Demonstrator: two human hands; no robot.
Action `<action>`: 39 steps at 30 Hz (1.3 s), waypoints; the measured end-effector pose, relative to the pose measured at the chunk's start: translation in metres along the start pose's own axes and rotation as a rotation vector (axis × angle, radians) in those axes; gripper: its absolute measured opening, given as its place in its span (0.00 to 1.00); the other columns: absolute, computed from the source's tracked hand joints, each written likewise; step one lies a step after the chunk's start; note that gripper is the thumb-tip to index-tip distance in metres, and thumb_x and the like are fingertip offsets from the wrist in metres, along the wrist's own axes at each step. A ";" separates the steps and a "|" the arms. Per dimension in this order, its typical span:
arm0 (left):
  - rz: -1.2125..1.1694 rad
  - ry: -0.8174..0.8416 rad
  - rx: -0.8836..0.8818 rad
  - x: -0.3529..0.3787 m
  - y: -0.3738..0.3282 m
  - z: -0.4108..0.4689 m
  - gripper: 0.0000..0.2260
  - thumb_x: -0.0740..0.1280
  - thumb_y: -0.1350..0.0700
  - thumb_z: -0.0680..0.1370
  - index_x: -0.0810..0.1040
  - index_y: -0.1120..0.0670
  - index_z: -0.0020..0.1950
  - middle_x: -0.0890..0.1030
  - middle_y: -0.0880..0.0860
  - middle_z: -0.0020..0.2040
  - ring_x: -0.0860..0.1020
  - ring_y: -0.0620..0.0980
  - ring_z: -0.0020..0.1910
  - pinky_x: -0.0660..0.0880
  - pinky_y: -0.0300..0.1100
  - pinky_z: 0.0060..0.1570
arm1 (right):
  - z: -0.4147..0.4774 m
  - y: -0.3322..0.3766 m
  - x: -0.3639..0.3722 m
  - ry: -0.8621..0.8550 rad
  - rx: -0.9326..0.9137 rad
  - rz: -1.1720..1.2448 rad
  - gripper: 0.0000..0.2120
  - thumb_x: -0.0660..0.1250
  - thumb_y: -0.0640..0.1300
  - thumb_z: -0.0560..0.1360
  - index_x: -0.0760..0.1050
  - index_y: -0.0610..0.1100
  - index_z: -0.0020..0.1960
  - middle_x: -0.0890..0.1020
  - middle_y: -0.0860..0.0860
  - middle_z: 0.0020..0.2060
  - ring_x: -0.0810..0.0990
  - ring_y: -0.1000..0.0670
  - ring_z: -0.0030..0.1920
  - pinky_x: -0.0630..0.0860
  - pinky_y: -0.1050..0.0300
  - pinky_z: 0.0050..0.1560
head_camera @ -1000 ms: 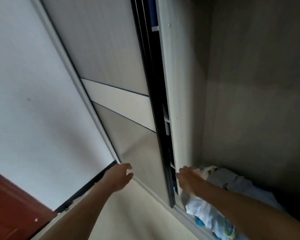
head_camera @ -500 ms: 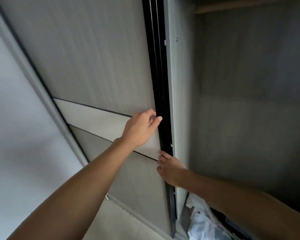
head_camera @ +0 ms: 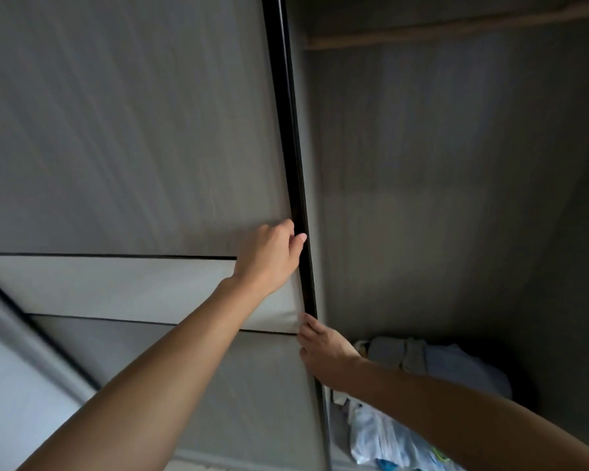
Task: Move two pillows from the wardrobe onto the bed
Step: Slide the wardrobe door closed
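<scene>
A grey sliding wardrobe door (head_camera: 133, 147) with a pale band fills the left half, ending in a black edge strip (head_camera: 295, 164). My left hand (head_camera: 269, 256) curls its fingers around that black edge at mid height. My right hand (head_camera: 323, 351) grips the same edge lower down, from the wardrobe side. To the right, the wardrobe interior (head_camera: 456, 198) stands open and dark. A pale blue and white pillow (head_camera: 388, 436) lies at the bottom right, partly hidden by my right forearm. A second grey and blue bundle (head_camera: 456, 365) lies behind it.
A wooden shelf edge (head_camera: 456, 28) crosses the top of the wardrobe interior. A white wall (head_camera: 14, 402) shows at the lower left beside the door frame.
Both hands rose from near the wardrobe's bottom and closed on the door's black edge. The view swung right and the open interior now looks wider.
</scene>
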State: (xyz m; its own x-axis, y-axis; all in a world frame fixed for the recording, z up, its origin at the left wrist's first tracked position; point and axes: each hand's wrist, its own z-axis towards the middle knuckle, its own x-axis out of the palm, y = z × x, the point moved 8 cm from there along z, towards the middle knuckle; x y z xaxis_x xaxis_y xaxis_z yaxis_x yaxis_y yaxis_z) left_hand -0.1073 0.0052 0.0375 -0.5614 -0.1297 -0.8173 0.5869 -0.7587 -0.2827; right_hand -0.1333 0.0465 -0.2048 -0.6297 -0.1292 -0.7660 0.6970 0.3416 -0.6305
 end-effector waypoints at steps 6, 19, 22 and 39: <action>0.086 0.027 0.074 0.009 -0.030 0.009 0.15 0.62 0.50 0.79 0.74 0.59 0.39 0.80 0.60 0.34 0.76 0.63 0.35 0.64 0.45 0.30 | -0.028 -0.011 0.005 -0.049 0.060 0.006 0.13 0.60 0.45 0.78 0.79 0.41 0.56 0.77 0.40 0.58 0.68 0.37 0.64 0.42 0.40 0.74; 0.075 -0.030 0.227 0.072 -0.185 0.019 0.13 0.62 0.50 0.79 0.75 0.58 0.41 0.81 0.59 0.32 0.77 0.63 0.33 0.69 0.47 0.29 | -0.172 -0.072 0.073 0.073 0.150 0.051 0.09 0.69 0.50 0.69 0.83 0.47 0.43 0.83 0.46 0.47 0.77 0.41 0.57 0.62 0.43 0.73; 0.111 -0.032 0.324 0.090 -0.224 0.022 0.12 0.62 0.51 0.79 0.74 0.57 0.43 0.81 0.60 0.32 0.78 0.64 0.32 0.71 0.49 0.30 | -0.207 -0.087 0.089 0.006 0.198 0.108 0.05 0.70 0.48 0.66 0.82 0.46 0.37 0.82 0.46 0.40 0.79 0.41 0.51 0.66 0.44 0.71; 0.131 -0.266 1.085 0.151 -0.400 0.004 0.03 0.64 0.58 0.72 0.74 0.56 0.40 0.78 0.55 0.39 0.76 0.56 0.40 0.72 0.49 0.40 | -0.366 -0.153 0.169 0.134 0.627 0.156 0.06 0.69 0.47 0.67 0.83 0.45 0.38 0.83 0.45 0.44 0.78 0.41 0.54 0.67 0.43 0.70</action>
State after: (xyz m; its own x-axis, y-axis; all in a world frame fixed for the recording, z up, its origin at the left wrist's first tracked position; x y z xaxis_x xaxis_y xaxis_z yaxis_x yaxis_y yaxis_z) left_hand -0.4290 0.2864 0.0292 -0.7155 -0.2829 -0.6388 -0.0947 -0.8667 0.4899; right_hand -0.4721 0.3133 -0.1916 -0.5144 0.0083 -0.8575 0.8256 -0.2657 -0.4978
